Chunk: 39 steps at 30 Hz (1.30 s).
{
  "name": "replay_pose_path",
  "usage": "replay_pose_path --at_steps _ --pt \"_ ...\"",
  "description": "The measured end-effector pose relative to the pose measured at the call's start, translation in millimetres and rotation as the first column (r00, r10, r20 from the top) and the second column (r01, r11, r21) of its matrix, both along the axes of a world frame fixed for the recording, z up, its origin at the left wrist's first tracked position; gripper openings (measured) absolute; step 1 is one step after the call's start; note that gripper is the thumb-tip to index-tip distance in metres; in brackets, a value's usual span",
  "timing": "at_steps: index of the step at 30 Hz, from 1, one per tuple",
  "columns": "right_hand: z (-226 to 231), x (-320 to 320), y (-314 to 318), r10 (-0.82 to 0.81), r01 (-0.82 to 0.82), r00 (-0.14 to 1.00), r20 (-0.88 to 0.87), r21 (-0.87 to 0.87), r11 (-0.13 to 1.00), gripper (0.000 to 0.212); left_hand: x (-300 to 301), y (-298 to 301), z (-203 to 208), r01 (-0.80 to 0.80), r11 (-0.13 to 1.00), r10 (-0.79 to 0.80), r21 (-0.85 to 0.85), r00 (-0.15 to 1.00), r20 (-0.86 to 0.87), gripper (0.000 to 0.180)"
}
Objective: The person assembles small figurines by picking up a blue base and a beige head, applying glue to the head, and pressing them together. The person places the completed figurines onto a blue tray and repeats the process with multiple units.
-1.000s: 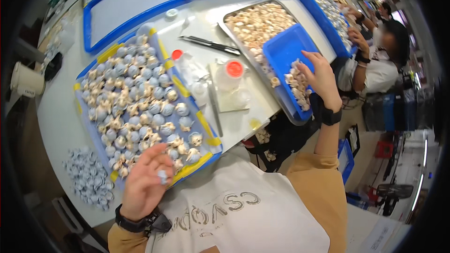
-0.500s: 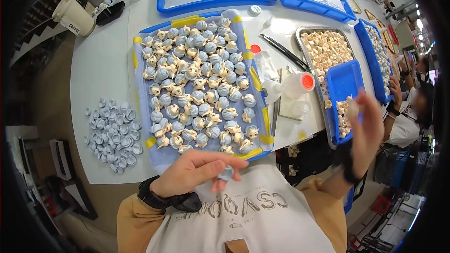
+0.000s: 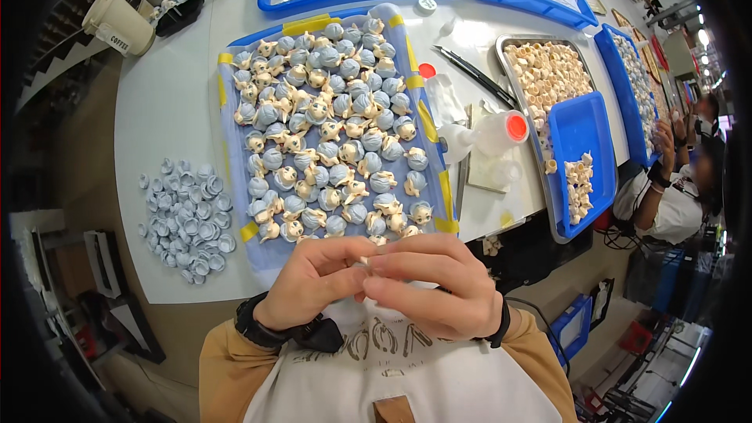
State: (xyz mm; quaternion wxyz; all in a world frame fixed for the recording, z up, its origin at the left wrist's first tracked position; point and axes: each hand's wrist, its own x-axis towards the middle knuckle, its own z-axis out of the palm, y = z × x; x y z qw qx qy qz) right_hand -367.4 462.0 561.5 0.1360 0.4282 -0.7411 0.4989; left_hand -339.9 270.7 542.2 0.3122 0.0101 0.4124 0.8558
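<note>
My left hand (image 3: 313, 280) and my right hand (image 3: 440, 282) meet in front of my apron, just off the near edge of the doll-head tray. Both are closed, fingertips pressed together around small parts. A bit of a small cream part (image 3: 363, 261) shows between the fingers. The blue-grey cup-shaped shell in my left fingers is mostly covered by them. Beyond my hands, the lined blue tray (image 3: 448, 211) holds many small doll heads (image 3: 329, 151) with cream faces and blue-grey hair. Loose blue-grey shells (image 3: 188, 219) lie piled on the table to the left.
At right, a metal tray (image 3: 501, 51) of cream cups partly underlies a small blue tray (image 3: 583, 129) with cream pieces. Bottles, one red-capped (image 3: 515, 127), and black pens (image 3: 474, 74) stand or lie between trays. A cream cup (image 3: 117, 22) is far left; another person (image 3: 662, 196) sits at right.
My right hand has come from the small blue tray to my left hand with a small pale piece. My left fingers have closed further over the blue-grey shell.
</note>
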Motion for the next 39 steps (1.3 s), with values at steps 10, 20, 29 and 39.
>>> replay_pose_path --at_steps 10,20,29,39 --pt "-4 0 10 -0.039 0.037 0.998 0.04 0.036 0.999 0.039 -6 3 8 0.088 0.989 -0.083 -0.118 0.995 0.046 0.02" --pt "-5 9 40 -0.174 0.172 0.984 0.023 0.084 0.982 0.039 -6 13 16 0.134 0.981 -0.127 -0.137 0.99 0.06 0.033" --pt "-38 -23 127 -0.758 0.759 0.578 0.301 0.144 0.635 0.027 -4 11 17 -0.024 0.985 0.029 -0.168 0.999 0.027 0.039" --pt "-20 -38 115 -0.63 0.635 0.753 -0.187 0.456 0.624 0.025 -5 6 14 -0.023 0.999 0.025 -0.047 0.999 0.039 0.036"
